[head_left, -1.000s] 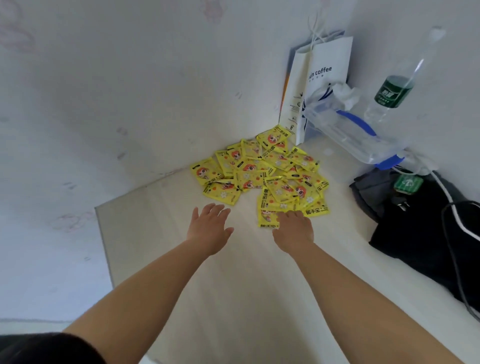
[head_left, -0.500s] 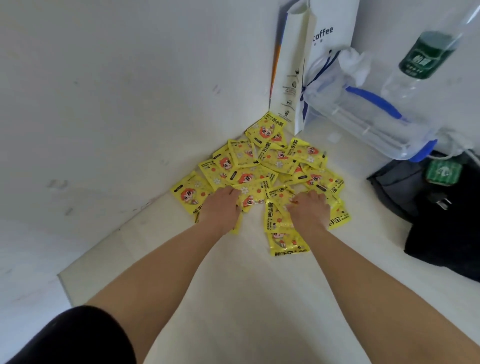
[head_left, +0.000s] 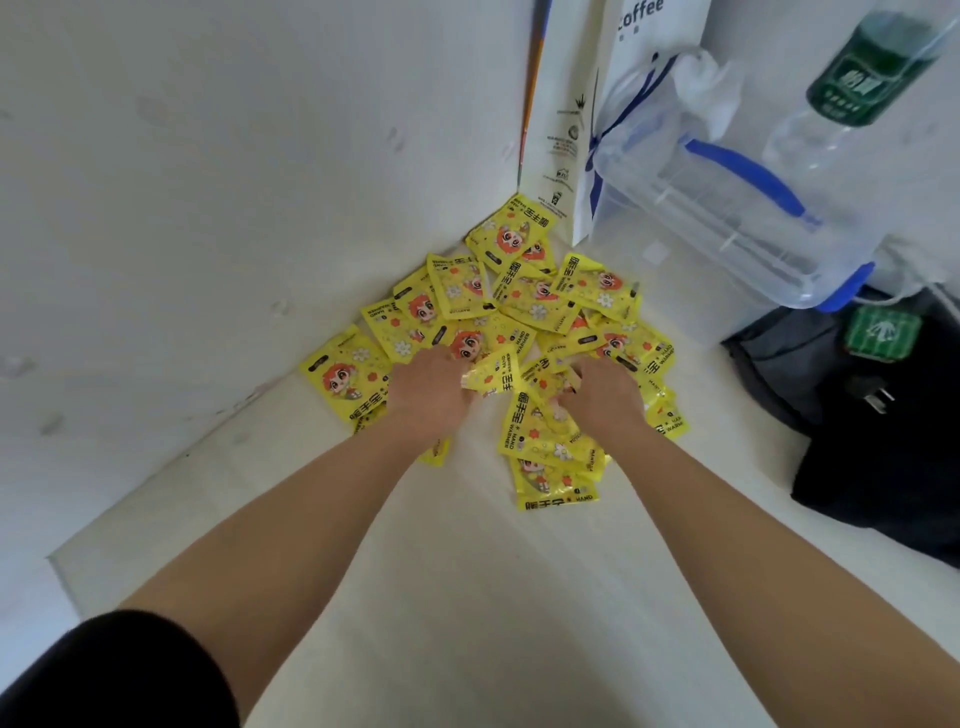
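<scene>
Left hand (head_left: 428, 387) and right hand (head_left: 605, 395) are gathering yellow packets (head_left: 519, 291).
The left hand's fingers are curling round one crinkled packet's edge, and the right hand is clutching others just beside it; the heap is lying in the tabletop's (head_left: 467, 597) far corner. The packets are looking light, soft and slippery, so pinching a flat sealed edge seems safest.

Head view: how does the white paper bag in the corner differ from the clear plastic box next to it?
The paper bag is opaque white with printed text; the plastic box is see-through with a blue handle. The bag stands tall and upright; the box lies long and low. The bag's foot meets the yellow packets; whether the box touches them I cannot tell. Both sit behind the packets.
</scene>
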